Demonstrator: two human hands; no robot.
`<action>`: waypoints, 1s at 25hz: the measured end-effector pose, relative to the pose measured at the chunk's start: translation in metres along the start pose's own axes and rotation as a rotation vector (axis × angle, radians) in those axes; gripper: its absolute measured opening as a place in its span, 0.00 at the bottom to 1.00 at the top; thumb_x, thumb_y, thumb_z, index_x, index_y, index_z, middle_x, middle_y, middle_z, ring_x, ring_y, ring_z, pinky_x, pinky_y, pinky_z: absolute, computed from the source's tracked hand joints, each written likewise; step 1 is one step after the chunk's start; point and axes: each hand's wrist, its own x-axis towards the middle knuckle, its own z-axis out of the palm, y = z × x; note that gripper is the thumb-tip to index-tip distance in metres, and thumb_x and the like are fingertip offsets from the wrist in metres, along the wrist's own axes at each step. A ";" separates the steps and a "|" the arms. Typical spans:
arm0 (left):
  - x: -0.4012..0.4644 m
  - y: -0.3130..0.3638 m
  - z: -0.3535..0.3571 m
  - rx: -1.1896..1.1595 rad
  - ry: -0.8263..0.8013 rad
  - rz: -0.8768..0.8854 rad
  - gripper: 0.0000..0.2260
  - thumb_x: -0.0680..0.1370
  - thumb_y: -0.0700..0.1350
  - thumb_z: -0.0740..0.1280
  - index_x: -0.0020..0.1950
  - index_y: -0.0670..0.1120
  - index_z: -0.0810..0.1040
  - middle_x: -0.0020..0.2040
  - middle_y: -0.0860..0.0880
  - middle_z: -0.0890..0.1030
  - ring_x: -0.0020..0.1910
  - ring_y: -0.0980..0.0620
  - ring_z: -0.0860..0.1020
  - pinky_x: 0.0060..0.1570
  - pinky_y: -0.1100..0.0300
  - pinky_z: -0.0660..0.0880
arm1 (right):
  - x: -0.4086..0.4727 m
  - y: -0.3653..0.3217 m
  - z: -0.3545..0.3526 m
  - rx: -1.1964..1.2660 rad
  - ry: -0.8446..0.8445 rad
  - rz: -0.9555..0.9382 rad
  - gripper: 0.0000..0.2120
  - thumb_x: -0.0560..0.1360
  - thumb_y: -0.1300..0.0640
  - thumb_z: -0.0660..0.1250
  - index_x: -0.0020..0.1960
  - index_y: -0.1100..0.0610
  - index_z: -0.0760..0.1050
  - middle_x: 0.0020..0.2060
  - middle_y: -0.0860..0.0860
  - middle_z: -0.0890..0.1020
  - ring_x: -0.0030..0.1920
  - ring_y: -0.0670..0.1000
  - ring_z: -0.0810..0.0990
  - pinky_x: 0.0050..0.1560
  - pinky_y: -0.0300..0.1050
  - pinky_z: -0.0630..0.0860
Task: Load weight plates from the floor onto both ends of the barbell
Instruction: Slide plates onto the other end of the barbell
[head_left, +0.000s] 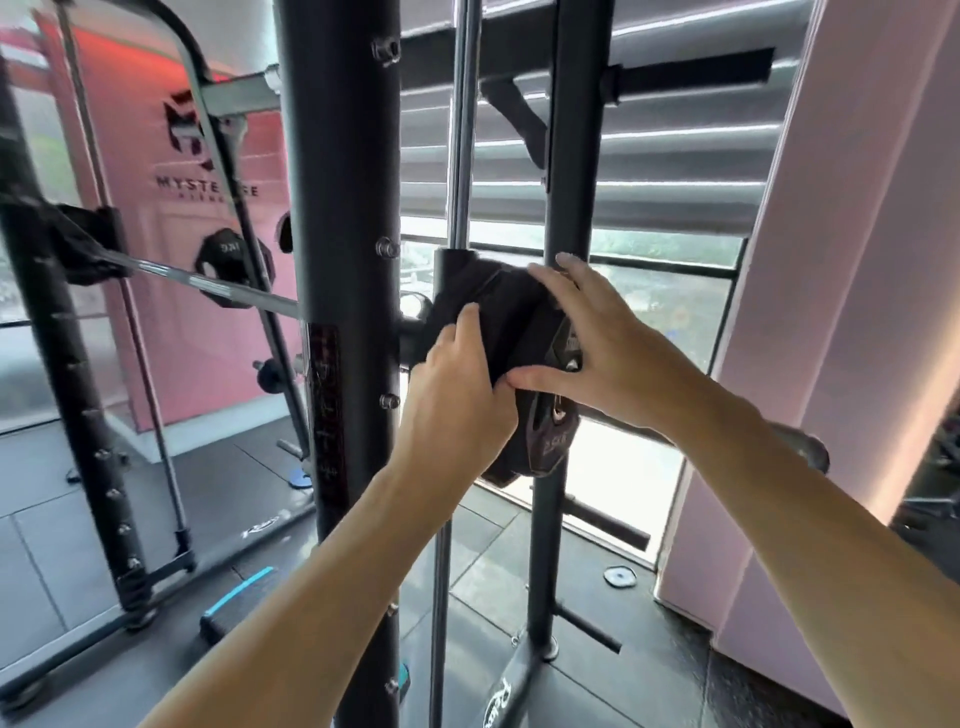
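A black weight plate (540, 441) hangs on the near end of the barbell, whose sleeve tip (802, 447) shows to the right behind my right forearm. My left hand (457, 395) grips the plate's left edge. My right hand (602, 338) lies flat over its outer face, fingers spread and thumb hooked on the lower rim. The silver barbell shaft (208, 283) runs away to the left behind a thick black upright (343, 208). Another black plate (234, 267) sits on the bar's far end.
Black rack uprights (569, 156) and a chrome guide rod (462, 130) stand close around the plate. A small grey plate (620, 577) lies on the dark floor by the pink wall (831, 260). A blue-edged step (234, 608) lies low on the left.
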 end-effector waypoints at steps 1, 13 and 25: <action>-0.001 0.002 0.001 -0.055 -0.008 -0.031 0.29 0.81 0.44 0.67 0.80 0.45 0.60 0.69 0.47 0.75 0.67 0.47 0.74 0.58 0.64 0.67 | 0.004 0.005 -0.002 0.035 -0.037 0.011 0.53 0.58 0.14 0.54 0.77 0.33 0.44 0.80 0.39 0.46 0.80 0.50 0.52 0.69 0.73 0.63; -0.024 0.004 0.026 -0.471 0.004 -0.084 0.29 0.79 0.41 0.70 0.77 0.53 0.65 0.53 0.51 0.82 0.53 0.51 0.81 0.56 0.50 0.79 | -0.013 0.023 -0.007 0.201 -0.042 -0.027 0.55 0.54 0.25 0.72 0.75 0.33 0.51 0.72 0.42 0.64 0.73 0.48 0.65 0.69 0.58 0.70; -0.005 0.010 0.024 0.022 0.148 0.114 0.33 0.71 0.42 0.75 0.75 0.51 0.70 0.58 0.53 0.76 0.48 0.52 0.80 0.45 0.52 0.81 | -0.040 0.023 -0.014 0.041 0.016 0.003 0.57 0.57 0.30 0.76 0.78 0.51 0.58 0.72 0.42 0.58 0.74 0.45 0.59 0.67 0.47 0.71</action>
